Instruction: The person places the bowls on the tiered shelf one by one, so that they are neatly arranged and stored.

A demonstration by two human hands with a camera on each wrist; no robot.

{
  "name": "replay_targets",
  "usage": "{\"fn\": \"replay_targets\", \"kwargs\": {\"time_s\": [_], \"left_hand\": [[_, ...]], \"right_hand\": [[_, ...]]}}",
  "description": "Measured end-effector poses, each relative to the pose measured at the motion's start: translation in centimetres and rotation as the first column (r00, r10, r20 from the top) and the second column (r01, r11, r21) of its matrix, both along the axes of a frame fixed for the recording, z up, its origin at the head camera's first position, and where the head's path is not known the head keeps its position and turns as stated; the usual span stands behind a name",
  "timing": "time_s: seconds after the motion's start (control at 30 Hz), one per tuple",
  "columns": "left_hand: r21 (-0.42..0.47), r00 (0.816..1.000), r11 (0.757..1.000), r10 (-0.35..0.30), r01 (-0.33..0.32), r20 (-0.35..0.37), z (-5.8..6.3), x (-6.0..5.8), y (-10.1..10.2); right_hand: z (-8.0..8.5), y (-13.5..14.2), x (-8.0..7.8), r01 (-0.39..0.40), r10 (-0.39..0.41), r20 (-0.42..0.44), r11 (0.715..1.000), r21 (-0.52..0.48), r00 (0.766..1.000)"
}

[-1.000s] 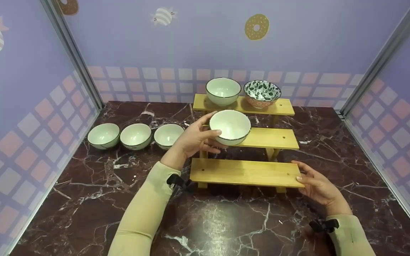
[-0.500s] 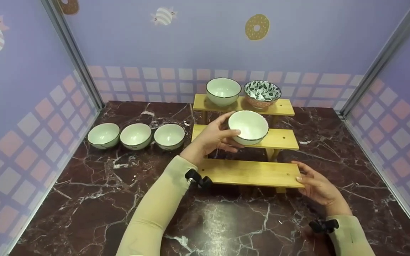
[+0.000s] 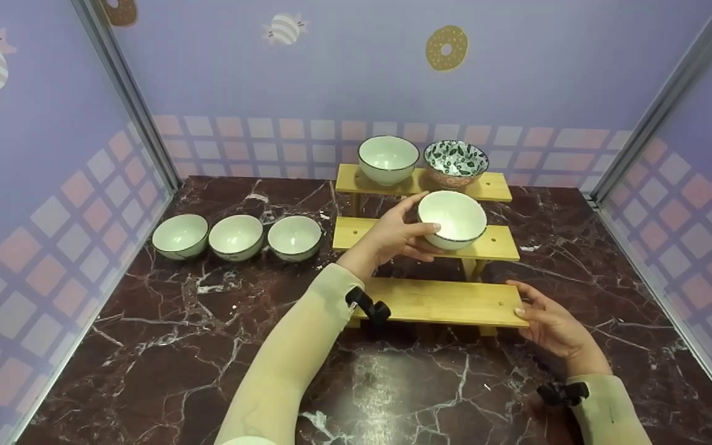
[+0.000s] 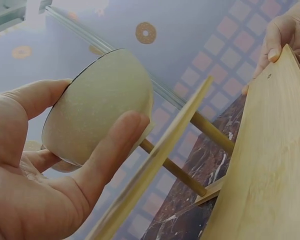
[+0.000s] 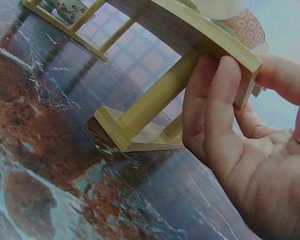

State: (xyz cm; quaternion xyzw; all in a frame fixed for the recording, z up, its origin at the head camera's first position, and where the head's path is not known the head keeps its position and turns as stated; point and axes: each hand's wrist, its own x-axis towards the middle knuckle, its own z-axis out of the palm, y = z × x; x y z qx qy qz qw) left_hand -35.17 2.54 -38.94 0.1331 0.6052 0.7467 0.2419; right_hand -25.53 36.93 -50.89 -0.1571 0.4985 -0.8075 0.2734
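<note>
A pale bowl with a dark rim (image 3: 455, 216) is in my left hand (image 3: 396, 238), thumb at its rim and fingers under its side. It overlaps the right part of the middle step (image 3: 499, 241) of a three-step wooden stand in the head view. The left wrist view shows the bowl's plain outer wall (image 4: 102, 100) between thumb and fingers. My right hand (image 3: 554, 321) grips the right end of the bottom step (image 3: 442, 301); in the right wrist view its fingers (image 5: 222, 85) curl under the board with the thumb above.
On the top step (image 3: 347, 178) stand a pale bowl (image 3: 387, 161) and a bowl with a dark leaf pattern (image 3: 455, 162). Three more pale bowls, left (image 3: 180, 237), middle (image 3: 236, 237) and right (image 3: 294, 238), stand in a row on the marbled table (image 3: 164, 371). Purple walls (image 3: 356, 68) enclose it.
My left hand has carried the bowl to the right along the middle step, from its centre to its right part. My right hand keeps its grip on the bottom step.
</note>
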Motion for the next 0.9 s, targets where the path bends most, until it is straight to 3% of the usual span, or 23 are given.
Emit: {"fn": "replay_targets", "kwargs": {"time_s": [0.33, 0.9], "left_hand": [[0.003, 0.999, 1.0, 0.009, -0.009, 0.035, -0.7, -0.5, 1.4], [-0.025, 0.997, 1.0, 0.009, -0.008, 0.07, -1.0, -0.9, 1.9]], "right_hand": [[0.0, -0.1, 0.0, 0.004, -0.004, 0.006, 1.0, -0.003, 1.0], [0.0, 0.0, 0.0, 0.008, -0.008, -0.003, 1.0, 0.029, 1.0]]}}
